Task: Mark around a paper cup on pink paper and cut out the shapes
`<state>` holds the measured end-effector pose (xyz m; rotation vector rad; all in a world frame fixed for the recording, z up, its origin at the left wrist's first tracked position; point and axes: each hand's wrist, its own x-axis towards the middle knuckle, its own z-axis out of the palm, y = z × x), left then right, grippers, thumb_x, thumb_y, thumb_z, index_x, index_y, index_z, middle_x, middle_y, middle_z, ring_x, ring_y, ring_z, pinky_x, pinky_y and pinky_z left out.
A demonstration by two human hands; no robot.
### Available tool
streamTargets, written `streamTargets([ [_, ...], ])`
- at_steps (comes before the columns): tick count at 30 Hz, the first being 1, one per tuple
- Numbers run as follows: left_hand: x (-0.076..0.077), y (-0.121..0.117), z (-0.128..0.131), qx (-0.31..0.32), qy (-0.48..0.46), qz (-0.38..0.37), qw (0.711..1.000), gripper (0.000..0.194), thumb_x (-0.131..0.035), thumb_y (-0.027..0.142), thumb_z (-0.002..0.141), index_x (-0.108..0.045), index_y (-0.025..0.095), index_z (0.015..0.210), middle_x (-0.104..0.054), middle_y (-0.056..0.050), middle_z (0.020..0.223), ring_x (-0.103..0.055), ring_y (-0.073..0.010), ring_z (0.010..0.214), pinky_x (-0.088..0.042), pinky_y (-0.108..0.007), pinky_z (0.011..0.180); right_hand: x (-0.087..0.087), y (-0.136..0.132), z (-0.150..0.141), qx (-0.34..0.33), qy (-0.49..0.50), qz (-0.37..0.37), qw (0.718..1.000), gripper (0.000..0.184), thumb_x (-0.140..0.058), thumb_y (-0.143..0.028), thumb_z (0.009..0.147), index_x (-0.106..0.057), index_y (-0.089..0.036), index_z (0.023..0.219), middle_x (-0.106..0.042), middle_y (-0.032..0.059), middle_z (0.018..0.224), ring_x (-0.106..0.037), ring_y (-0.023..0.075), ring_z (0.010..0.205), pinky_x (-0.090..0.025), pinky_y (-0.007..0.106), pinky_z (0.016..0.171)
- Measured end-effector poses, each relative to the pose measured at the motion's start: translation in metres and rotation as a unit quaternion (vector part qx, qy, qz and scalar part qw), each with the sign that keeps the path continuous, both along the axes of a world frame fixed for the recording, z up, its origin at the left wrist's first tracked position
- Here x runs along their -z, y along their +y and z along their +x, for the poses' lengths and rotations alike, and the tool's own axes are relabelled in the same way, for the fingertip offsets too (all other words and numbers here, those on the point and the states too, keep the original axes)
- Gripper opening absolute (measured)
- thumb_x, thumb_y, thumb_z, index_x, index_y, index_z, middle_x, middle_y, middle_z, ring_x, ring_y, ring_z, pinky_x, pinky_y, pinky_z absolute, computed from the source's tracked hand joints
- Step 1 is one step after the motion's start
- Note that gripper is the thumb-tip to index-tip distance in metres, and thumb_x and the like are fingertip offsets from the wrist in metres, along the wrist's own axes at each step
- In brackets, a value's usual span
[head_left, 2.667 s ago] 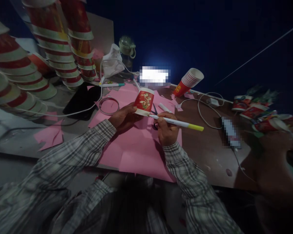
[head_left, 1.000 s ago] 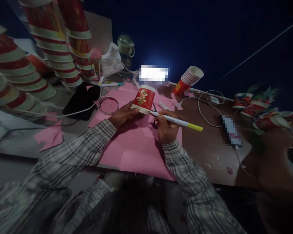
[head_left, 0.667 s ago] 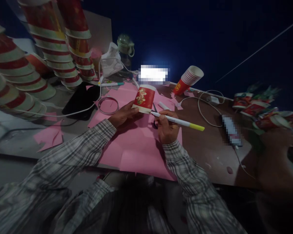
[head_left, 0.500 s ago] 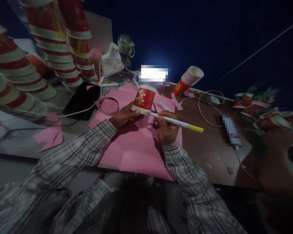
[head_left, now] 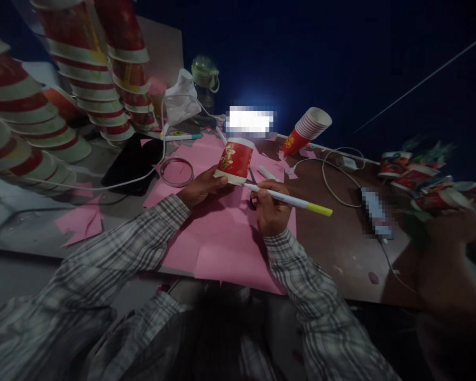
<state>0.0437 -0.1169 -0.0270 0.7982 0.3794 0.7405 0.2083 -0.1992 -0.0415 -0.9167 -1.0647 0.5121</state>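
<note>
My left hand (head_left: pixel 202 188) is closed on a red paper cup (head_left: pixel 238 160) with a gold pattern, its thumb on the cream band at the near end. The cup is tilted above pink paper (head_left: pixel 222 238). In my right hand (head_left: pixel 273 209) is a white marker pen (head_left: pixel 287 198) with a yellow end, its tip at the lower edge of the cup's cream band. Scissors (head_left: pixel 253 200) lie partly hidden behind my right fingers. Left of the cup, a ring-shaped roll (head_left: pixel 176 172) rests on the paper.
Tall stacks of paper cups (head_left: pixel 91 69) stand at the left beside a black tablet-like slab (head_left: pixel 135 161). A leaning cup stack (head_left: pixel 307 130) is at the back. Cables and a phone (head_left: pixel 376 211) lie to the right, near another person's arm (head_left: pixel 448 254) and more cups.
The cup has turned slightly in my left hand, and the pen tip has shifted a little to the right along its edge. The rest looks almost the same.
</note>
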Motion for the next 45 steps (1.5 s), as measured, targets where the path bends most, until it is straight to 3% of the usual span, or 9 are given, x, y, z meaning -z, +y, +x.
streamTargets([
  [4,-0.0001,0.0004,-0.0008,-0.003,0.008,-0.001,1.000,0.061,-0.095,0.038,0.067,-0.071,0.017,0.118,-0.075,-0.009,0.119,-0.068,-0.0223,0.115,-0.051,-0.034,0.103,0.0005,0.0017,0.0020,0.008,-0.021,-0.006,1.000,0.017,-0.074,-0.042,0.092,-0.072,-0.025,0.093,-0.065,-0.0032,0.077,-0.061,0.0087,0.063,-0.052,0.023,0.058],
  [7,0.0020,0.0019,-0.0013,-0.011,0.021,-0.008,1.000,0.057,-0.094,0.035,0.069,-0.071,0.018,0.118,-0.075,-0.008,0.119,-0.068,-0.0230,0.117,-0.050,-0.038,0.107,0.0010,0.0017,0.0037,0.030,0.016,-0.042,0.999,0.022,-0.072,-0.046,0.092,-0.069,-0.024,0.095,-0.063,-0.0045,0.072,-0.059,0.0081,0.058,-0.048,0.020,0.052],
  [11,0.0028,0.0033,-0.0014,0.000,0.022,-0.005,1.000,0.062,-0.095,0.040,0.065,-0.071,0.018,0.118,-0.073,-0.009,0.124,-0.067,-0.0234,0.119,-0.050,-0.039,0.108,0.0000,-0.0001,0.0025,0.024,0.043,-0.033,0.998,0.022,-0.072,-0.046,0.092,-0.068,-0.024,0.095,-0.062,-0.0049,0.070,-0.059,0.0082,0.058,-0.048,0.020,0.051],
  [18,-0.0047,-0.0031,-0.0016,-0.014,0.018,-0.023,0.999,0.056,-0.093,0.036,0.069,-0.070,0.017,0.117,-0.074,-0.008,0.116,-0.069,-0.0199,0.109,-0.052,-0.035,0.102,0.0011,0.0010,0.0019,0.035,-0.054,-0.018,0.998,0.023,-0.072,-0.047,0.092,-0.069,-0.025,0.093,-0.065,-0.0025,0.079,-0.061,0.0101,0.062,-0.053,0.025,0.056],
  [24,-0.0063,-0.0038,-0.0007,-0.024,0.030,-0.029,0.999,0.052,-0.087,0.025,0.073,-0.068,0.018,0.121,-0.073,-0.008,0.120,-0.069,-0.0198,0.110,-0.053,-0.035,0.101,0.0020,0.0005,0.0038,0.040,0.026,-0.063,0.997,0.028,-0.069,-0.051,0.092,-0.065,-0.024,0.095,-0.061,-0.0051,0.069,-0.059,0.0088,0.058,-0.049,0.021,0.051],
  [29,-0.0050,-0.0051,-0.0002,-0.033,0.022,-0.030,0.999,0.047,-0.081,0.026,0.077,-0.069,0.017,0.121,-0.074,-0.010,0.118,-0.070,-0.0206,0.109,-0.052,-0.035,0.102,0.0007,-0.0011,0.0019,0.029,-0.004,-0.039,0.999,0.024,-0.072,-0.048,0.091,-0.068,-0.025,0.094,-0.063,-0.0032,0.076,-0.061,0.0100,0.062,-0.051,0.024,0.055],
  [33,-0.0057,-0.0049,-0.0001,-0.028,0.026,-0.025,0.999,0.049,-0.088,0.028,0.071,-0.070,0.020,0.116,-0.074,-0.005,0.115,-0.069,-0.0182,0.109,-0.050,-0.034,0.102,-0.0009,0.0009,0.0015,0.039,-0.059,-0.031,0.997,0.025,-0.072,-0.049,0.091,-0.069,-0.024,0.091,-0.064,-0.0020,0.076,-0.061,0.0114,0.063,-0.053,0.027,0.057],
  [38,-0.0060,-0.0033,0.0007,-0.035,0.030,-0.035,0.998,0.061,-0.096,0.034,0.063,-0.069,0.017,0.116,-0.075,-0.006,0.113,-0.069,-0.0194,0.106,-0.052,-0.036,0.101,-0.0001,0.0026,0.0037,0.054,0.013,-0.043,0.998,0.025,-0.070,-0.049,0.092,-0.067,-0.024,0.095,-0.062,-0.0043,0.071,-0.059,0.0098,0.060,-0.051,0.024,0.056],
  [45,-0.0056,-0.0045,0.0015,-0.040,0.009,-0.035,0.999,0.049,-0.091,0.028,0.070,-0.070,0.016,0.113,-0.075,-0.006,0.111,-0.070,-0.0184,0.104,-0.054,-0.033,0.099,0.0005,0.0006,0.0004,0.023,-0.045,-0.016,0.999,0.023,-0.071,-0.047,0.092,-0.070,-0.024,0.092,-0.067,-0.0016,0.079,-0.062,0.0112,0.065,-0.054,0.027,0.060],
])
